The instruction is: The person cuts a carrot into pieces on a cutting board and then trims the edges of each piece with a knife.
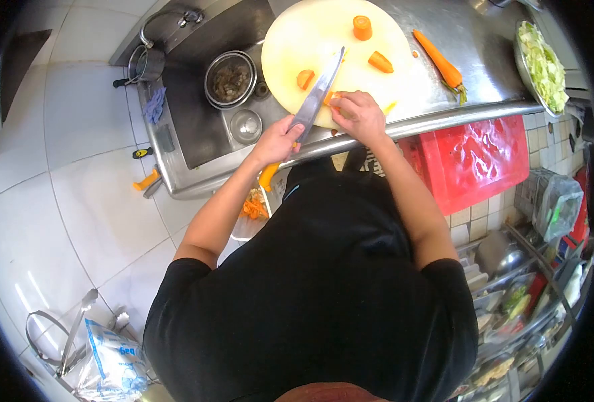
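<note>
My left hand (277,141) is closed around a knife (318,90) with a yellow handle. Its blade points away from me over the round, pale cutting board (283,40). On the board's near edge, my right hand (360,116) pinches a carrot piece (333,98) right beside the blade; the fingers partly hide it. Around the blade lie a thick carrot chunk (362,27), a carrot wedge (380,61) and a smaller carrot piece (305,80). A whole carrot (439,57) rests on the steel counter to the right.
A steel sink (196,134) at left holds a bowl of dark bits (230,79) and a small bowl (246,126). Cut cabbage (542,67) fills a bowl at far right. Below the counter are a red bin lid (474,161) and a container of carrot peelings (253,206).
</note>
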